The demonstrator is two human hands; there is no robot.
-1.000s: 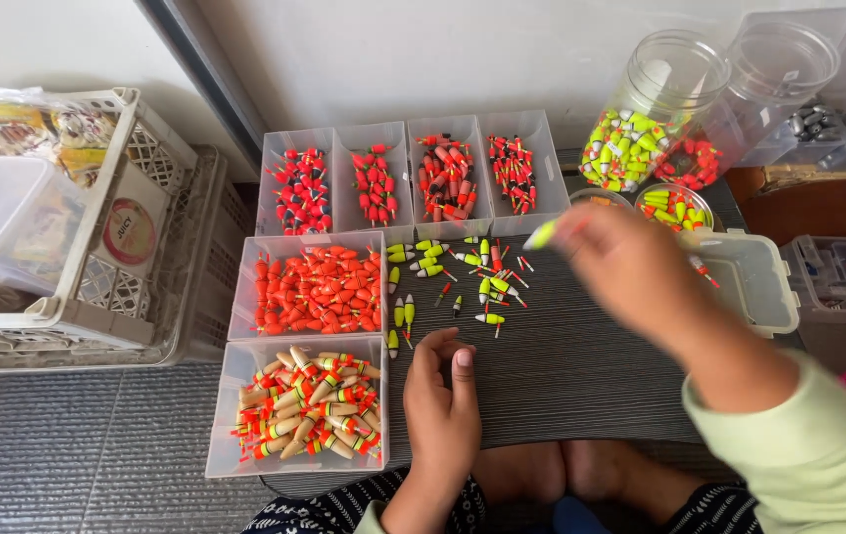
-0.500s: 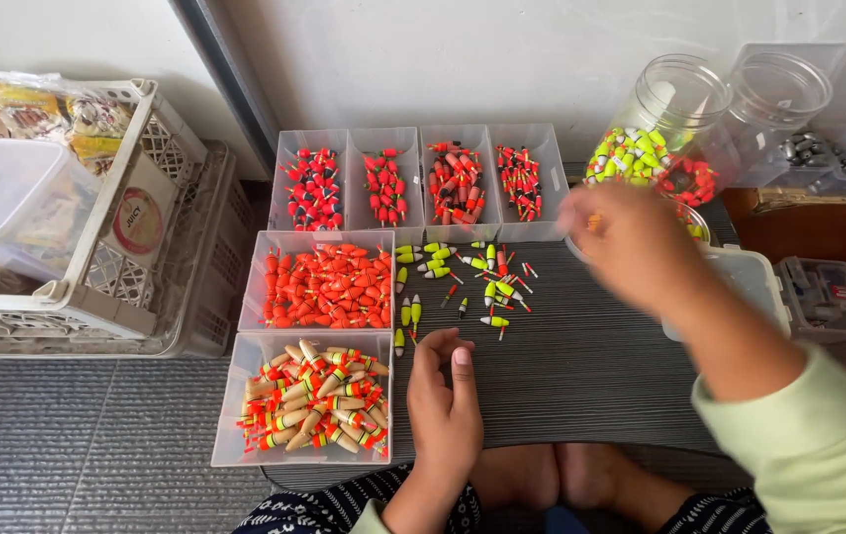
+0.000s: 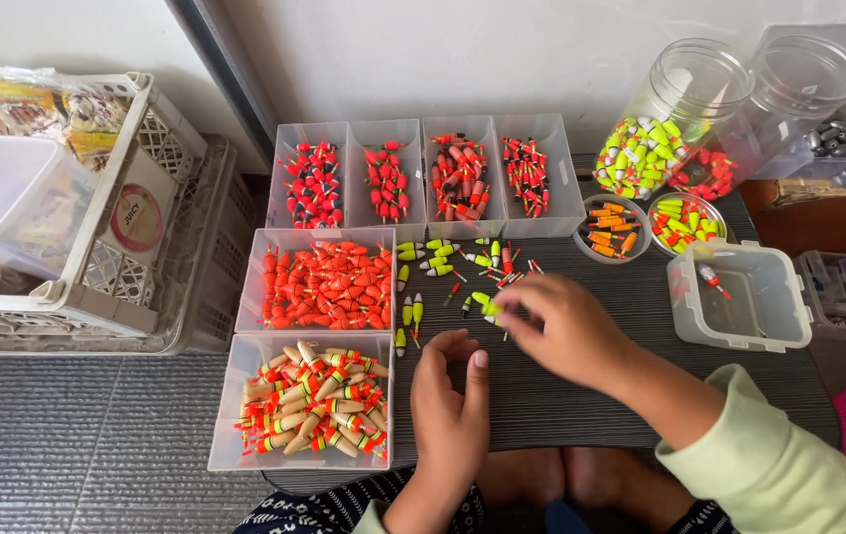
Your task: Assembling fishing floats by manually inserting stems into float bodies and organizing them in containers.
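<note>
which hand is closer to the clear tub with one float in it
Right. The right hand sits just left of the clear tub, fingertips among the loose yellow floats. The left hand rests farther away, lower left.

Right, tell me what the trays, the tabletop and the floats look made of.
Trays: clear, slightly frosted plastic; the floor and table show through the walls. Tabletop: dark, matte, finely ribbed, probably wood-grain laminate, though that is uncertain. Loose floats: glossy painted yellow and red bodies, possibly foam or plastic; the look leaves it open.
</note>
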